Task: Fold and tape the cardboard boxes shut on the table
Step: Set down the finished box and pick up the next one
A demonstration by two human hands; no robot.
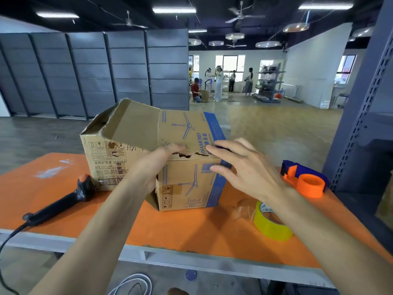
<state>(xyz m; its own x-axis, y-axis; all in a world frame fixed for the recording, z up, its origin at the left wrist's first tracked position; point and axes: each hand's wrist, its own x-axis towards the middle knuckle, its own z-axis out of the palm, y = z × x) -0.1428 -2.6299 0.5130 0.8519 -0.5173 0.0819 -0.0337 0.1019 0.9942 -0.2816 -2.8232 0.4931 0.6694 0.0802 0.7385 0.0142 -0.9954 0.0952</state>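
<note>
because the long top flap (pixel 136 126) of the front box (pixel 191 186) is tilted up and not yet flat, the left hand (pixel 153 169) curls round its torn near edge, probably to steer it down; the right hand (pixel 246 169), fingers straight and spread, lies on the box's right top corner, seemingly to steady it and press the fold; the box stands mid-desk (pixel 191 226), just beside a second box (pixel 100 158) behind it; the tape dispenser (pixel 306 179) and yellow tape roll (pixel 270 224) sit to its right, handy for sealing; a handheld scanner (pixel 63 201) lies to the left.
</note>
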